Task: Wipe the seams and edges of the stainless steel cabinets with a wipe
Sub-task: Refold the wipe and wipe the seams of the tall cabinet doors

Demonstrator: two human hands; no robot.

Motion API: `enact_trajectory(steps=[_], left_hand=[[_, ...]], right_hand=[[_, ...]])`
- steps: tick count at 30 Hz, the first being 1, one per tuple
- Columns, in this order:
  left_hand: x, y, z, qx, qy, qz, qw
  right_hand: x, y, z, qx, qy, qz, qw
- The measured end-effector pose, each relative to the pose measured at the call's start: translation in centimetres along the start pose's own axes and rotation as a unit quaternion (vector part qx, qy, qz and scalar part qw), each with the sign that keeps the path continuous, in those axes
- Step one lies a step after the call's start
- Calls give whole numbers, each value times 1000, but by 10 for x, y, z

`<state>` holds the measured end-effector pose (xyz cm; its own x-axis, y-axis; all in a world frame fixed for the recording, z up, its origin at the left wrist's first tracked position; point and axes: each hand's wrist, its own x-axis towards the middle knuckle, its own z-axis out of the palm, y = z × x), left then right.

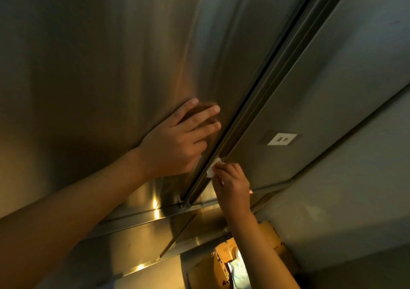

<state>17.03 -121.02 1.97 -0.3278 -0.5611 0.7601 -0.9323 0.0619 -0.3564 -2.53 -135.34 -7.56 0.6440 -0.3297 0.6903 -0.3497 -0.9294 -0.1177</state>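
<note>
Left hand flat on steel door, right hand pinching wipe at seam, label "浴巾"

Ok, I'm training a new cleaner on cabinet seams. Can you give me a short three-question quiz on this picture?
1. True or false: the left hand rests flat on the left cabinet door.
2. Which hand holds the white wipe?
3. The wipe sits at: A) the label B) the seam between the doors C) the cardboard box

Key:
1. True
2. The right hand
3. B
</note>
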Motion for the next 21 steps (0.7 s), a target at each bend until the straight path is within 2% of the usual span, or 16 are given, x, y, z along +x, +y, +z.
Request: enact_trajectory(steps=[8, 14, 17, 21], left_hand=[[2, 1, -3, 3, 16, -7, 1000], [4, 2, -4, 6, 20, -3, 1000], [3, 1, -4, 9, 8, -2, 1000], [3, 2, -4, 14, 9, -6, 1000]], right_hand=[[-45, 4, 46, 23, -93, 46, 994], [-52, 1, 55, 42, -124, 75, 989], [-36, -8, 32, 82, -64, 88, 991], [14, -22, -36, 129, 160, 92, 974]])
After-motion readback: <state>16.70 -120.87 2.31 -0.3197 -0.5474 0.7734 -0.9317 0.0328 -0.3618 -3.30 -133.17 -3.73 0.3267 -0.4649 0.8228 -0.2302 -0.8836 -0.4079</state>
